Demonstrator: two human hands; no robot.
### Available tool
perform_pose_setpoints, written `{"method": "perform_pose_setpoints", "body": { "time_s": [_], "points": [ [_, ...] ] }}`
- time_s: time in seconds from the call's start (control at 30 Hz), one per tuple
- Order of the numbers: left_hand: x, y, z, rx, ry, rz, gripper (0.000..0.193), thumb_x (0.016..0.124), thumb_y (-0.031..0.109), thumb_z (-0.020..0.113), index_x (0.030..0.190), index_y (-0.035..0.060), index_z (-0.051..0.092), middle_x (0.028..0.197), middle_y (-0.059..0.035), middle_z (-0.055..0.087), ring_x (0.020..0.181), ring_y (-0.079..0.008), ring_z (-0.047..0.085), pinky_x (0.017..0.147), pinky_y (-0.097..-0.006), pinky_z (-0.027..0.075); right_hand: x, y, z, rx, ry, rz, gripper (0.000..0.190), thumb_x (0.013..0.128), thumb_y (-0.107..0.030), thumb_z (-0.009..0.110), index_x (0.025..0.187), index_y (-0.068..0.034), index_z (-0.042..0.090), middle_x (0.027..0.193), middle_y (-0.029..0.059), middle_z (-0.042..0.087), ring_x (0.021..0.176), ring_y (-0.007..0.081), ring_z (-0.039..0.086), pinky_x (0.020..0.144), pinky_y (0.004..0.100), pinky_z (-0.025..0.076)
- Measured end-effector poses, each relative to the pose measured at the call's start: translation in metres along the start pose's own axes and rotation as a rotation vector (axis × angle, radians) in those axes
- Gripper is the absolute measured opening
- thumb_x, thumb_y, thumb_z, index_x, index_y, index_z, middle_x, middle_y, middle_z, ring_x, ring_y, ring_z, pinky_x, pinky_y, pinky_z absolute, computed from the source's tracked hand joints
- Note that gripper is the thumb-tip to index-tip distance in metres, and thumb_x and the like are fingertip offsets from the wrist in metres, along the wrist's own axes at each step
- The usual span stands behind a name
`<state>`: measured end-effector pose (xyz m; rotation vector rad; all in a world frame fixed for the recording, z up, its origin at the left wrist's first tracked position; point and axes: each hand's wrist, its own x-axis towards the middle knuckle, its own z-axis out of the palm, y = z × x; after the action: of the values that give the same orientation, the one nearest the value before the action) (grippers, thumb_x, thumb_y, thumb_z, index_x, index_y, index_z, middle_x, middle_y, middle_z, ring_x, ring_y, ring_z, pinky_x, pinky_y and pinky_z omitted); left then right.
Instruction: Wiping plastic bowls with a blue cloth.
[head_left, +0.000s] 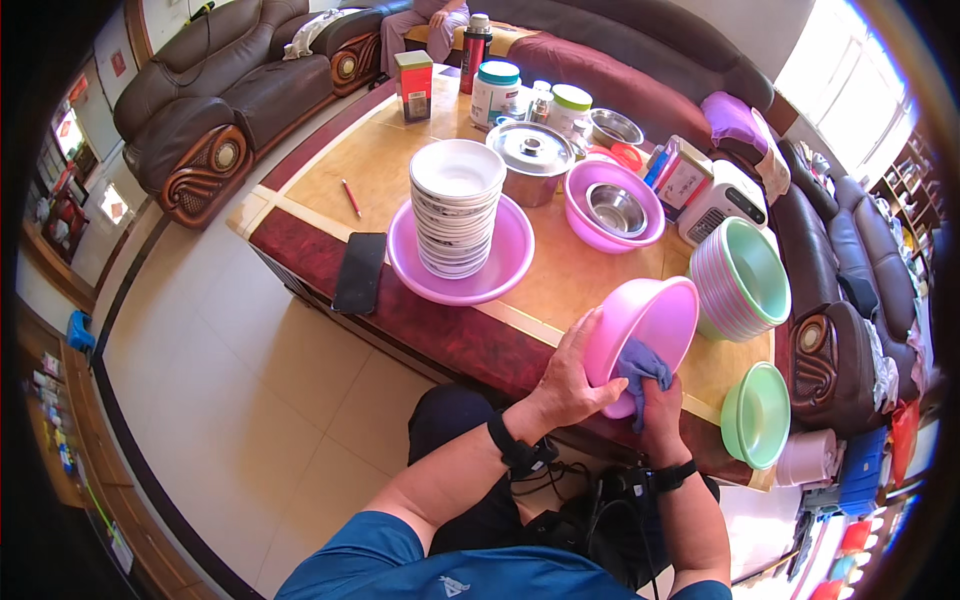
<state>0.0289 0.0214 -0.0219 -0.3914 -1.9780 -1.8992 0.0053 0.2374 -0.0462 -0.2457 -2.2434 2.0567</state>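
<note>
A pink plastic basin is tilted on its side above the table's near edge, its opening turned to the right. My left hand grips its rim and outer wall. Bunched in my right hand is a blue-purple cloth, pressed against the inside of the basin. To the right stands a nested stack of green and pink basins. A single green basin sits at the table's right corner. Left of my hands, a tall stack of white bowls stands in a purple-pink basin.
On the table are a black phone, a red pencil, a lidded steel pot, a pink basin holding a steel bowl, a red thermos and a white appliance. A person sits on the sofa beyond.
</note>
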Motion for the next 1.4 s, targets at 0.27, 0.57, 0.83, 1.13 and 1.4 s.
{"method": "perform_pose_setpoints", "body": {
  "time_s": [0.27,0.57,0.83,1.13,1.4],
  "points": [
    [0.001,-0.005,-0.004,0.158,0.097,0.046,0.103,0.073,0.004,0.07,0.162,-0.0001,0.017,0.157,-0.0305,0.031,0.148,-0.0447,0.034,0.122,-0.047,0.031,-0.019,-0.008,0.016,0.014,-0.135,0.07,0.074,0.077,-0.008,0.083,0.139,0.0,0.044,0.129,0.012,0.062,0.115,0.0218,0.063,0.1,0.0354,0.051],
    [0.011,0.013,-0.02,0.038,-0.13,-0.051,0.099,0.069,0.002,0.061,0.161,0.0027,0.025,0.156,-0.0256,0.036,0.147,-0.0412,0.036,0.122,-0.0424,0.031,0.033,-0.04,-0.018,-0.231,-0.249,-0.502,0.081,0.076,0.0,0.073,0.148,-0.003,0.037,0.12,0.0129,0.065,0.11,0.026,0.067,0.097,0.039,0.054],
    [0.02,0.02,-0.031,-0.11,-0.339,-0.191,0.098,0.067,0.002,0.063,0.16,0.0003,0.031,0.155,-0.022,0.04,0.147,-0.0326,0.04,0.121,-0.0373,0.032,0.039,-0.121,-0.013,-1.119,-0.102,-0.929,0.072,0.083,-0.008,0.075,0.149,-0.008,0.048,0.103,0.0162,0.068,0.09,0.04,0.069,0.074,0.0478,0.056],
    [0.021,0.014,-0.027,-0.315,-0.277,-0.343,0.103,0.063,0.013,0.068,0.158,-0.0037,0.033,0.148,-0.0234,0.047,0.14,-0.0322,0.049,0.116,-0.0365,0.039,0.044,-0.109,-0.008,-1.105,-0.113,-0.819,0.061,0.085,-0.012,0.075,0.143,-0.008,0.055,0.106,0.0156,0.07,0.094,0.0391,0.07,0.078,0.0469,0.056],
    [0.02,-0.002,-0.019,-0.297,-0.304,-0.329,0.098,0.066,0.006,0.065,0.158,-0.0015,0.034,0.146,-0.0185,0.052,0.136,-0.0258,0.052,0.115,-0.0336,0.039,0.029,-0.123,0.023,-1.134,-0.073,-0.978,0.062,0.079,-0.008,0.072,0.139,-0.011,0.059,0.125,0.0156,0.066,0.119,0.036,0.063,0.095,0.0461,0.054]
  ]
}}
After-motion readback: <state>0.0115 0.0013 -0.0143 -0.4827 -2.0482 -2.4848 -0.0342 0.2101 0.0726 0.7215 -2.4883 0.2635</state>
